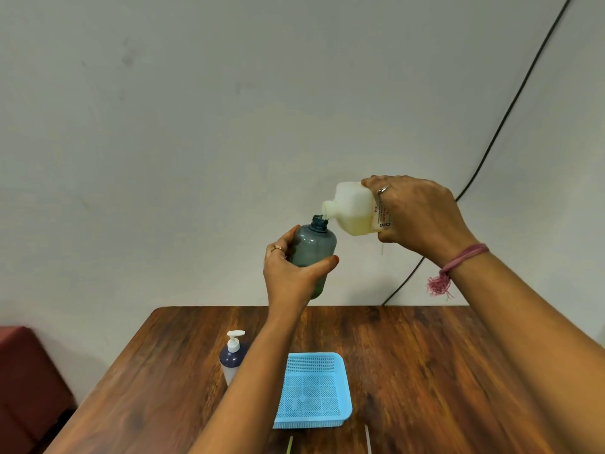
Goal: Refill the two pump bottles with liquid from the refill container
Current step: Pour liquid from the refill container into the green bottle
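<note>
Forearms crossed the lower half of the view and hid parts of the scene: the left one covered the right flank of a dark-blue, white-bodied pump bottle (pixel 233 358) standing on the brown wooden desk (pixel 425 371), and the bottom frame edge cut off two thin pale sticks beside the light-blue perforated plastic basket (pixel 312 389). The label on the white translucent plastic refill container (pixel 352 209) was mostly under fingers; only red fragments of print showed. Whether liquid was passing between the two necks could not be made out.

The left hand (pixel 289 273) was wrapped closed round the lower body of a smoky grey-green translucent bottle (pixel 312 250), pump removed, its dark threaded neck uncovered, held upright in the air above the desk's far edge. The right hand (pixel 419 217) was clasped round the base of the refill container, tipped sideways so its spout touched the bottle's mouth. Yellowish liquid lay pooled along the container's lower side. A pink thread band (pixel 458 260) circled the right wrist.
</note>
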### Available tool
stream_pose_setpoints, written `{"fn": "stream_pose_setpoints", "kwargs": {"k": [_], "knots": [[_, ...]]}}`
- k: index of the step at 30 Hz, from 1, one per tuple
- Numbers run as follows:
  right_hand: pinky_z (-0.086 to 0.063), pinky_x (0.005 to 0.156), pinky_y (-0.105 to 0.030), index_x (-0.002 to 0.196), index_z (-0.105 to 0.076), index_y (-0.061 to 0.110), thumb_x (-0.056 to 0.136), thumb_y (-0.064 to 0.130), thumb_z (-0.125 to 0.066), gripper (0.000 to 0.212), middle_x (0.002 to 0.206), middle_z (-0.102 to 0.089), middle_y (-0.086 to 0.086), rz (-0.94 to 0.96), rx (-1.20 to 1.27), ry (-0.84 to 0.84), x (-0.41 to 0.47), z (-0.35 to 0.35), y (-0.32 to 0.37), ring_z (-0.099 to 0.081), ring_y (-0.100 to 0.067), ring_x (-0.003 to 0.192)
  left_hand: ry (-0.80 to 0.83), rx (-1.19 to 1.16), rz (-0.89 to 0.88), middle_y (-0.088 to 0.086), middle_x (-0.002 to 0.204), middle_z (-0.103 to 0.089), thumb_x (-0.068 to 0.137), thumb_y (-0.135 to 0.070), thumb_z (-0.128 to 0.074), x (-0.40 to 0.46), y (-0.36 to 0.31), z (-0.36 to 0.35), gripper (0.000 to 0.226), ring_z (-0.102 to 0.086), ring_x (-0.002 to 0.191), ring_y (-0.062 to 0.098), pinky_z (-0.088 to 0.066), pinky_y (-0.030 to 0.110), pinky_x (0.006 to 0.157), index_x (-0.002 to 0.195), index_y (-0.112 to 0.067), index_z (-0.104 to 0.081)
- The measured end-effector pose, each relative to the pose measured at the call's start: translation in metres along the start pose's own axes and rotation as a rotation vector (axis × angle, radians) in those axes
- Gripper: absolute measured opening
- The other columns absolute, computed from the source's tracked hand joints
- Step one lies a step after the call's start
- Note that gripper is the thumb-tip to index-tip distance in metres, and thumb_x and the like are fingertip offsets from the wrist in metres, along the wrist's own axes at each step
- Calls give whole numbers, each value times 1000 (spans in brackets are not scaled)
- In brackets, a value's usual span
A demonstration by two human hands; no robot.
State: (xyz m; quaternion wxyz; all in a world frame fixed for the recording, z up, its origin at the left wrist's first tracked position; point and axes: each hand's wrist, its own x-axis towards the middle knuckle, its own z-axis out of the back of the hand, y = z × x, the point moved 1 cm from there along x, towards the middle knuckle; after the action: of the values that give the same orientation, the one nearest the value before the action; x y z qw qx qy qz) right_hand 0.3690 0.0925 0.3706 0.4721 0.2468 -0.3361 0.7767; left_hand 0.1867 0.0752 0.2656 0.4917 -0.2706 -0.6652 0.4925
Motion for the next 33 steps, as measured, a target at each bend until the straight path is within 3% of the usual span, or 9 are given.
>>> {"fn": "stream_pose_setpoints", "kwargs": {"k": [14,33], "knots": [[-52,71,-34,123,-58,15,51,21,-88,78,108,-69,-5,13,3,12,1,-1,0,-67,-28,92,1,-2,-3,-1,125,-54,59,-18,-91,1,2,-1,82,-55,108,10,-51,11,71,131,-25,-52],[-54,65,-33,115,-64,12,41,18,-91,79,101,-72,-6,19,1,-30,1,-1,1,-69,-28,84,11,-19,7,-1,126,-54,58,-17,-91,3,2,-1,78,-56,110,13,-52,16,77,125,-29,-52]]}}
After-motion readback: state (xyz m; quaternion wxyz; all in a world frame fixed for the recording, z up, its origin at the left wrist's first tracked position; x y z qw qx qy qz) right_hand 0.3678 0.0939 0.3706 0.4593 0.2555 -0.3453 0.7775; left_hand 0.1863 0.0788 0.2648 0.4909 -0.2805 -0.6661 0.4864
